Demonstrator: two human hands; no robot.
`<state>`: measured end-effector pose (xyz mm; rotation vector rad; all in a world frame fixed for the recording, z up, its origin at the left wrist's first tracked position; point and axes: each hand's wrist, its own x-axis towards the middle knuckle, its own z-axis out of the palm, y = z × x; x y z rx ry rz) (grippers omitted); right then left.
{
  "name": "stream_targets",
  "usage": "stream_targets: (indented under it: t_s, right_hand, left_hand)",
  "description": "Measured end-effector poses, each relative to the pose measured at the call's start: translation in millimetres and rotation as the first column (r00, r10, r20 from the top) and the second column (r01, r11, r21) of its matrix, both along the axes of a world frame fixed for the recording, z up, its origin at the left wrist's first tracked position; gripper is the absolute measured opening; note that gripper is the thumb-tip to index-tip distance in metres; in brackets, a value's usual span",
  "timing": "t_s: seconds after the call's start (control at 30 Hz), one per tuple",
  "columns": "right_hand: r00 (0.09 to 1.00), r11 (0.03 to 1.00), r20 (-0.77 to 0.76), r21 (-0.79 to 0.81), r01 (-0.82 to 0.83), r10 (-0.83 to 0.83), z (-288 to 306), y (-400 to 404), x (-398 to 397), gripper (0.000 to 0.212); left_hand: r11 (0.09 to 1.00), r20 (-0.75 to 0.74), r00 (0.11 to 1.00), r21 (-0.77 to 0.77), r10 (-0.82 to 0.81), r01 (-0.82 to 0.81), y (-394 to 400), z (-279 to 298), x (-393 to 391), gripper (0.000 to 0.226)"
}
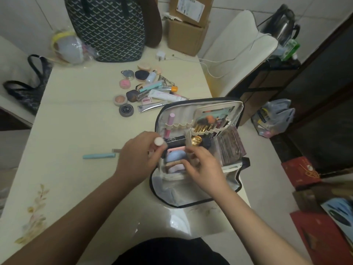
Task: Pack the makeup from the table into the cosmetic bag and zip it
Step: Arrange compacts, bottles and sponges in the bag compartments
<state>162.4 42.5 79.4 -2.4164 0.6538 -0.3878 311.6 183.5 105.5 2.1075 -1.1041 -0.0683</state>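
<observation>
While a white-capped tube (158,141) was pinched by the left hand (136,156), the right hand's (203,168) curled fingers (191,150) were laid on the cosmetic bag's (198,202) contents; whether anything was gripped could not be told.

Both bare forearms are extended forward from the bottom edge of the view and are angled inward, so that the hands are brought close together. The left hand (136,156) is seen from its back, with the fingers curled and a small white-capped tube (158,141) pinched at the fingertips. The right hand (202,167) is held palm down just beside it, with the fingers bent downward; whether anything is gripped by them cannot be told.
</observation>
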Motion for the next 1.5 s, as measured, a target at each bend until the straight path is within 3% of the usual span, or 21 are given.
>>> stream_targets:
  t_s: [0.07,0.17,0.27,0.37,0.47,0.6,0.7,0.87,1.03,1.17,1.23,1.3,1.43,1.5]
  right_hand:
    - [0.997,0.995,0.074,0.103,-0.019,0.011,4,8,6,0.040]
    - [0.988,0.978,0.152,0.207,-0.001,-0.032,8,11,7,0.028]
    - [0.959,0.940,0.157,0.287,0.185,-0.236,13,-5,-2,0.016]
    - [0.901,0.868,0.077,0.313,0.386,-0.428,14,-38,-9,0.013]
    - [0.926,0.873,-0.071,0.315,0.373,-0.370,9,-60,-10,0.010]
    - [0.943,0.884,-0.116,0.328,0.333,-0.312,7,-66,1,0.014]
    - [0.967,0.935,-0.161,0.267,0.234,-0.197,6,-65,8,0.021]
    - [0.974,0.962,-0.114,0.170,0.213,-0.196,-3,-58,11,0.030]
    - [0.965,0.946,-0.093,0.193,0.259,-0.246,-3,-54,4,0.036]
    - [0.966,0.937,-0.056,0.233,0.258,-0.252,-3,-52,-1,0.018]
    - [0.964,0.942,-0.002,0.209,0.260,-0.266,-1,-53,-4,0.005]
    - [0.961,0.943,0.024,0.200,0.266,-0.276,4,-55,-6,0.007]
    - [0.982,0.971,-0.147,0.194,0.143,-0.115,6,-53,2,0.043]
    - [0.978,0.988,-0.174,0.087,0.129,-0.113,2,-48,13,0.040]
  left_hand:
    - [0.994,-0.119,0.987,0.013,-0.106,0.109,-15,0,-15,0.019]
    - [0.988,-0.296,0.943,-0.054,-0.153,0.144,-31,-1,-37,0.022]
    - [0.990,-0.396,0.908,-0.067,-0.137,0.121,-33,-9,-41,0.040]
    - [0.988,-0.227,0.967,0.073,-0.113,0.133,-20,-31,-32,0.040]
    - [0.984,-0.103,0.988,0.126,-0.115,0.127,-5,-49,-27,0.041]
    - [0.991,-0.021,1.000,0.133,0.022,-0.019,9,-52,-19,0.039]
    - [0.965,0.011,0.990,0.222,0.142,-0.141,19,-62,-2,0.039]
    - [0.826,0.032,0.970,0.518,0.241,-0.222,35,-90,42,0.033]
    - [0.672,0.078,0.975,0.713,0.206,-0.199,42,-110,84,0.043]
    - [0.561,0.139,0.975,0.800,0.172,-0.213,47,-122,95,0.040]
    - [0.567,0.145,0.976,0.796,0.161,-0.211,50,-128,96,0.040]
    - [0.589,0.169,0.976,0.779,0.135,-0.216,54,-135,96,0.038]
    - [0.614,0.186,0.979,0.765,0.079,-0.195,53,-140,97,0.036]
    - [0.629,0.173,0.983,0.759,0.058,-0.171,50,-141,96,0.035]
